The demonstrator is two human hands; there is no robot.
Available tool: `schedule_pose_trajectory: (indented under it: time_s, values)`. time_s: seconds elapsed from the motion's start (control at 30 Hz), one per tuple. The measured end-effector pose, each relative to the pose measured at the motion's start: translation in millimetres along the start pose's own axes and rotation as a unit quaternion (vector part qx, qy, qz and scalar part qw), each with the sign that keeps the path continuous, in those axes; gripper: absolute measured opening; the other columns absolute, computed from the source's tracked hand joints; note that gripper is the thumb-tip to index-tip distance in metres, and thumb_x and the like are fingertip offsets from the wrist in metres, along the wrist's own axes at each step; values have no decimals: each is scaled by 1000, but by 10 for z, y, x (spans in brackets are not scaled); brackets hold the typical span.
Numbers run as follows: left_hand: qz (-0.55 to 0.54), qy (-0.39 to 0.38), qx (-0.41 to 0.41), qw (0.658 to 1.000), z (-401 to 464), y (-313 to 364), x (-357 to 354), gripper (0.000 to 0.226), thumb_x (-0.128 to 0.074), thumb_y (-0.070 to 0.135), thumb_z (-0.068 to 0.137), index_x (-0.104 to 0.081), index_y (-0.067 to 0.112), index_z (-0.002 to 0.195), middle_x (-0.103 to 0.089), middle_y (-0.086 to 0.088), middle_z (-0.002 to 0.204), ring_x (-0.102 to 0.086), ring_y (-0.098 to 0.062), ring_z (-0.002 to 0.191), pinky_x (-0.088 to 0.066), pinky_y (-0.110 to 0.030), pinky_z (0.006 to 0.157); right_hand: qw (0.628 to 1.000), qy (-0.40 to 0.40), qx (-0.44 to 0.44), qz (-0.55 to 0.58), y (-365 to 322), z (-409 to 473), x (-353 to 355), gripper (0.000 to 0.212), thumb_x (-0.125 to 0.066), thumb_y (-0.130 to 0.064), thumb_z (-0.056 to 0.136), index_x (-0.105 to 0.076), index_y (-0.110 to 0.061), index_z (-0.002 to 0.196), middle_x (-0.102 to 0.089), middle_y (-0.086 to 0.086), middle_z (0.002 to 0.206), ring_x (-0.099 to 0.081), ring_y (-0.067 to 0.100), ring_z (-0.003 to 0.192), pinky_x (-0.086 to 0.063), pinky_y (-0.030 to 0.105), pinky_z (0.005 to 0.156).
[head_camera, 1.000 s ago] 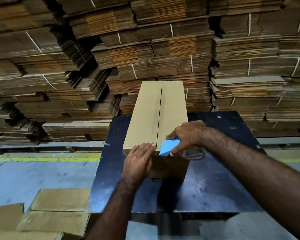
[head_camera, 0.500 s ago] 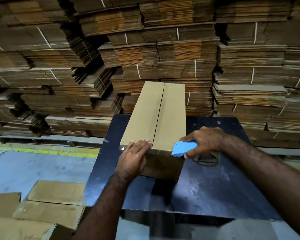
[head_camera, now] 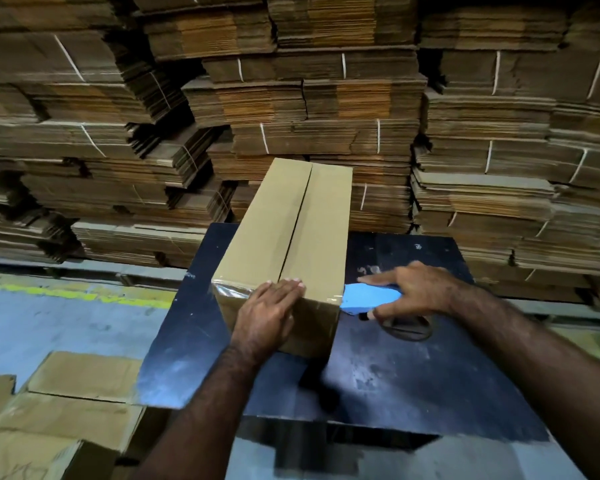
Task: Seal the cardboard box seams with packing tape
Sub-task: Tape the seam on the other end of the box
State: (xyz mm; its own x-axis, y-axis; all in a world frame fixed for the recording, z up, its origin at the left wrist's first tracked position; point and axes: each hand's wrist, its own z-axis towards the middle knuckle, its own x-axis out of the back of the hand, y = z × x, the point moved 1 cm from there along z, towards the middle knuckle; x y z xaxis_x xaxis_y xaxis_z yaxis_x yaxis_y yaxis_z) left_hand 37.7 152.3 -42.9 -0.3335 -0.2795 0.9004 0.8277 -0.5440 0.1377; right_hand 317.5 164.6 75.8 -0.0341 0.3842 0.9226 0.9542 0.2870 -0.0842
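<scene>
The left hand (head_camera: 269, 315) lies flat with straight fingers over the near top edge of the cardboard box (head_camera: 284, 237), palm down the near face; the right hand (head_camera: 414, 294) grips the blue tape dispenser (head_camera: 368, 301), forefinger stretched along its top, the blue nose touching the box's near right corner; a dark tape roll (head_camera: 407, 328) shows under that hand, partly hidden by the fingers. Both hands work over a black table (head_camera: 413, 382), scuffed and glossy; the box stands on it, running lengthwise away from the hands, its far end reaching past the table's far edge. Clear tape (head_camera: 227, 289) glints along the near top edge left of the left hand; the centre seam (head_camera: 298, 220) runs away from the hands as a dark open line. Beyond the box rise strapped stacks of flattened cartons (head_camera: 326, 98); below and left of the left forearm lie loose flat cardboard sheets (head_camera: 66, 403) on the grey floor (head_camera: 49, 323), a yellow floor line (head_camera: 66, 294) farther out.
</scene>
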Motion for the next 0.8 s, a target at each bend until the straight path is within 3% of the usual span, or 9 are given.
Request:
schedule_pose_trajectory:
  time_s: [0.13, 0.23, 0.43, 0.57, 0.8]
  values:
    - [16, -7, 20, 1000, -24, 55, 35, 69, -75, 19, 73, -56, 18, 139, -57, 0, 143, -53, -17, 132, -30, -39, 115, 1000, 12, 3, -12, -38, 20, -140, 77, -53, -81, 75, -34, -53, 144, -47, -14, 99, -44, 9, 92, -42, 33, 81]
    - [5, 1, 10, 1000, 36, 248, 47, 69, -77, 23, 75, -53, 13, 140, -54, -6, 145, -49, -23, 136, -29, -40, 116, 1000, 21, 1, -4, -22, 29, -159, 76, -55, -79, 76, -33, -54, 144, -44, -15, 100, -44, 8, 93, -46, 32, 84]
    - [-57, 9, 28, 998, 152, 621, -156, 63, -76, 9, 71, -60, 11, 133, -60, -7, 139, -58, -23, 126, -30, -38, 114, 999, 35, 10, 3, 46, 53, -285, 75, -54, -78, 77, -27, -57, 145, -53, -12, 108, -41, 11, 94, -43, 33, 81]
    - [-38, 21, 18, 999, 149, 558, -205, 56, -75, 14, 76, -63, 13, 131, -63, -5, 136, -60, -20, 124, -39, -36, 111, 996, 78, 21, 38, 278, -100, -359, 72, -53, -79, 77, -26, -62, 142, -49, -16, 97, -46, 8, 90, -45, 31, 79]
    - [-23, -4, 60, 998, 196, 640, -187, 55, -75, 19, 81, -59, 18, 134, -61, -1, 138, -59, -17, 125, -31, -34, 112, 995, 96, 10, 25, 460, -218, -398, 75, -49, -83, 72, -30, -61, 141, -60, -13, 103, -48, 9, 88, -43, 29, 74]
